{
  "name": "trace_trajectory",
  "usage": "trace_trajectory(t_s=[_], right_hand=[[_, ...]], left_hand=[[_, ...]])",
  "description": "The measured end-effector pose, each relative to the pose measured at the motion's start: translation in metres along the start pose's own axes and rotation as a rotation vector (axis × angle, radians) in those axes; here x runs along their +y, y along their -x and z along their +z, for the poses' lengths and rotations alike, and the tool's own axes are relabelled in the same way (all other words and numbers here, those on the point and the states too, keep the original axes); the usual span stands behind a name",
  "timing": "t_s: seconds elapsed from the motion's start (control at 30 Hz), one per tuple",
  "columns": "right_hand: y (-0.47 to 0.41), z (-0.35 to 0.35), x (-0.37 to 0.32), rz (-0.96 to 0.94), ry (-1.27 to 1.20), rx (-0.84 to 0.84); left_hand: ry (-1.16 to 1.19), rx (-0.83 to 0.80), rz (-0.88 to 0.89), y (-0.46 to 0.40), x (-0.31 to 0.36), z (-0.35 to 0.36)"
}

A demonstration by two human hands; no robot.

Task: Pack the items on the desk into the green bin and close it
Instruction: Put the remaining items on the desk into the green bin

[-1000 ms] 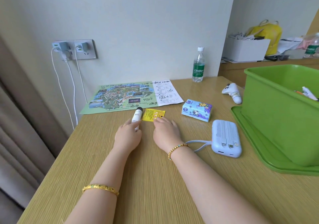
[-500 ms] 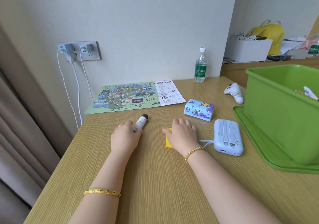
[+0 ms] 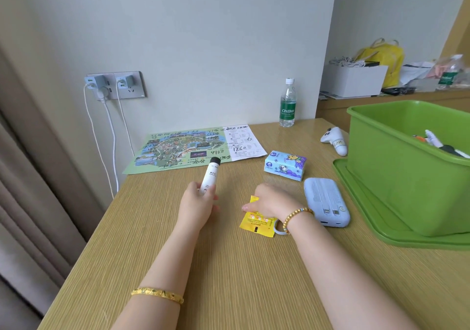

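Wood-grain tabletop (image 3: 229, 266) set against a pale wall, seen from the head camera.

Green bin (image 3: 396, 177): stands open at 3 o'clock on its own lid (image 3: 361, 202), which lies flat beneath it. Pens and small items lie inside at the far right edge of view.

White tube (image 3: 210, 175) with a black cap: gripped by its lower end in the left hand (image 3: 197, 206), fingers curled round it, cap tilted toward 12 o'clock. Whether its base touches the tabletop cannot be told.

Yellow packet (image 3: 256, 222): lies flat at centre, under the right hand (image 3: 269, 201). The thumb shows against its upper edge; the other fingers are hidden from view, so a pinch or a plain press cannot be told apart.

Pale blue power bank (image 3: 326, 202): flat, just beside the right wrist at 3 o'clock, between the hand and the lid. Its white loop strap shows below the wrist.

Tissue pack (image 3: 284, 164): at 1 o'clock from the right hand, near the power bank.

White game controller (image 3: 334, 140): at 2 o'clock, close to the bin's far corner.

Printed map sheet (image 3: 193, 149): flat at 12 o'clock near the wall.

Water bottle (image 3: 288, 103): upright against the wall, beyond the map's right end.

Wall socket (image 3: 114, 85): at 10 o'clock, two chargers plugged in, white cables hanging down.
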State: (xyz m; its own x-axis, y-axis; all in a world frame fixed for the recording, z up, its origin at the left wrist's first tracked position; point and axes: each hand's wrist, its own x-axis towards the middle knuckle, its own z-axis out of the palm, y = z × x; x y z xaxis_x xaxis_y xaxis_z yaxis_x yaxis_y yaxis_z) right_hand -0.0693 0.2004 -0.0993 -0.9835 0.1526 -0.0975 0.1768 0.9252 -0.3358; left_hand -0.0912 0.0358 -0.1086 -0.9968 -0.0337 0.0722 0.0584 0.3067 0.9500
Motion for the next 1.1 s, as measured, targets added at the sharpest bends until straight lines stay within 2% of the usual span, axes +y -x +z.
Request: trace_trajectory(t_s=[0.17, 0.23, 0.3, 0.37, 0.53, 0.6, 0.7, 0.83, 0.9, 0.93, 1.03, 1.1], right_hand=[[0.014, -0.010, 0.003, 0.057, -0.461, 0.405], [0.019, -0.016, 0.006, 0.093, -0.637, 0.403], [0.027, -0.026, 0.011, 0.137, -0.912, 0.348], [0.041, -0.046, 0.019, 0.124, -1.084, 0.371], [0.080, -0.131, 0.048, -0.078, -0.934, 0.684], [0.094, -0.165, 0.065, -0.085, -0.823, 0.823], [0.105, -0.204, 0.101, 0.020, -0.719, 1.018], [0.102, -0.234, 0.156, 0.204, -0.817, 1.085], [0.101, -0.238, 0.176, 0.277, -0.835, 1.043], [0.101, -0.237, 0.182, 0.318, -0.783, 0.965], [0.106, -0.226, 0.192, 0.420, -0.473, 0.641], [0.110, -0.221, 0.187, 0.400, -0.322, 0.613]], left_hand=[[0.170, -0.039, -0.038, 0.020, 0.014, 0.005], [0.255, -0.070, -0.050, 0.028, 0.026, 0.010], [0.320, -0.121, -0.053, 0.036, 0.040, 0.017], [0.345, -0.195, -0.018, 0.043, 0.058, 0.027], [0.284, -0.333, 0.077, 0.054, 0.126, 0.068], [0.265, -0.390, 0.131, 0.059, 0.158, 0.092], [0.277, -0.480, 0.145, 0.072, 0.204, 0.130], [0.223, -0.576, 0.231, 0.092, 0.243, 0.178], [0.099, -0.569, 0.341, 0.098, 0.247, 0.195], [0.012, -0.570, 0.382, 0.100, 0.245, 0.200], [-0.215, -0.553, 0.463, 0.096, 0.231, 0.209], [-0.267, -0.493, 0.469, 0.091, 0.222, 0.206]])
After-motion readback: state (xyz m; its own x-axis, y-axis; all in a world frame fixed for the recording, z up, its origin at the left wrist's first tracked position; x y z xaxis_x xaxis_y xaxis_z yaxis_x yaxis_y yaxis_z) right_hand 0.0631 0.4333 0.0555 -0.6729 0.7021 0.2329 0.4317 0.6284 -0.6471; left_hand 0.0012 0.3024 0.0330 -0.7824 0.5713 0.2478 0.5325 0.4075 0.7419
